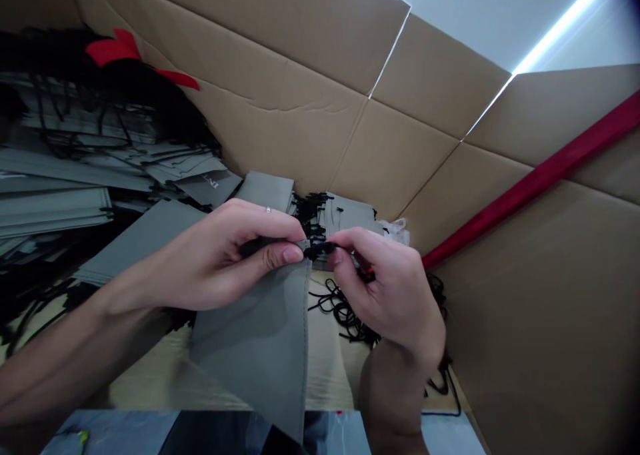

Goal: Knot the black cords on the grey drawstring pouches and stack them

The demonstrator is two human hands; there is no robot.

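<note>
My left hand [220, 258] pinches the top edge of a grey fabric pouch [260, 342] that hangs down in front of me. A ring shows on one of its fingers. My right hand [390, 288] is closed in a pinch on a small black cord stopper [317, 248] at the pouch's top right corner, close against the left thumb. A red item shows under the right fingers, too hidden to name. Black cord [345, 312] lies in loose loops on the surface just below the right hand.
Stacks of grey pouches [75, 175] with black cords fill the left side; more pouches [345, 212] lie behind my hands. Red fabric [120, 52] sits at top left. Cardboard walls [540, 308] with a red strip [525, 188] enclose the back and right.
</note>
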